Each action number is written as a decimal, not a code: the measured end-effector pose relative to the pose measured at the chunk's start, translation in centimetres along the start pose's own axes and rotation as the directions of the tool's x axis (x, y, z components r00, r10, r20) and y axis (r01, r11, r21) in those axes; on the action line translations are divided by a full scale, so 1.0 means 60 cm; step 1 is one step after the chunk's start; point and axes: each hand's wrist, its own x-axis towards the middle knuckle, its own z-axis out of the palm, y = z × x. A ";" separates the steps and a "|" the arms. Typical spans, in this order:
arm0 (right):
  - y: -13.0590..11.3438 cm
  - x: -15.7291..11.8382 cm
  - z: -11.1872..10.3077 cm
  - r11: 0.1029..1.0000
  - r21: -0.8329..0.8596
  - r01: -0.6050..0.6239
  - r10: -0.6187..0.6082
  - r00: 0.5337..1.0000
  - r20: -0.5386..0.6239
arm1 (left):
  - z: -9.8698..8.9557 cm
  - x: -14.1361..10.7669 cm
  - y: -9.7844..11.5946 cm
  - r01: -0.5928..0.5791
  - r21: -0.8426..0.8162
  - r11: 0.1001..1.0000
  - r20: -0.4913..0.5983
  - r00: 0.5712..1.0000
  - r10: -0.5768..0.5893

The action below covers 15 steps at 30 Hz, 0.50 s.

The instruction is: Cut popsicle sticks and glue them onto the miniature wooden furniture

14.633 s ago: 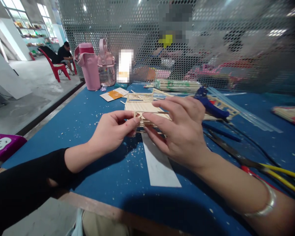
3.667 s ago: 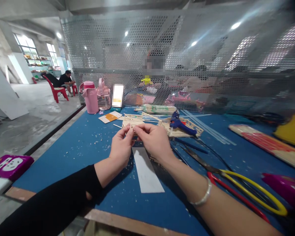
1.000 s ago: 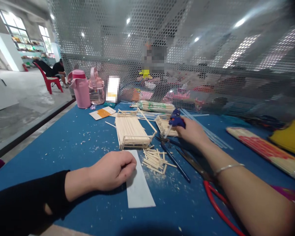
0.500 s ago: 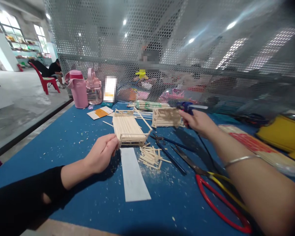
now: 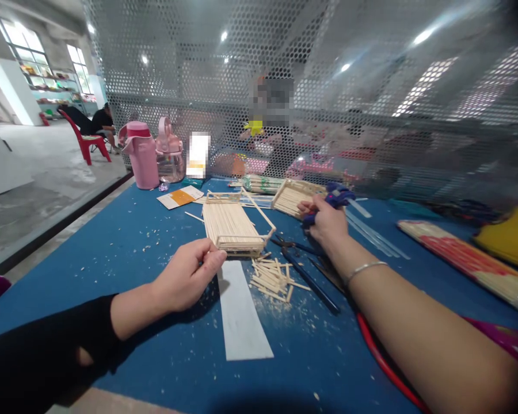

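Head camera: the right hand (image 5: 328, 223) grips one blue glue gun (image 5: 339, 194), its glue stick (image 5: 361, 209) jutting rightward, near one of two stick frames (image 5: 290, 199); the left hand (image 5: 187, 273) curls its fingers, hold unclear, at the larger frame (image 5: 231, 219), long axis running away, on a blue table (image 5: 125, 270) before a perforated screen (image 5: 176, 63).
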 end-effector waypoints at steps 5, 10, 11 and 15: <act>-0.048 -0.026 -0.021 0.975 0.211 -0.077 0.064 0.996 0.067 | -0.002 0.005 0.002 0.053 0.049 0.997 -0.161 0.986 -0.044; -0.123 -0.067 -0.045 0.952 0.294 -0.084 0.054 0.993 0.108 | -0.007 0.015 -0.020 0.106 0.184 0.977 -0.177 0.982 -0.073; -0.137 -0.083 -0.050 0.952 0.291 -0.092 0.053 0.989 0.139 | -0.007 0.018 -0.025 0.099 0.224 0.970 -0.163 0.985 -0.063; -0.171 -0.173 -0.062 0.961 0.254 -0.114 0.039 0.959 0.280 | 0.000 0.037 -0.042 0.044 0.290 0.956 -0.144 0.990 -0.002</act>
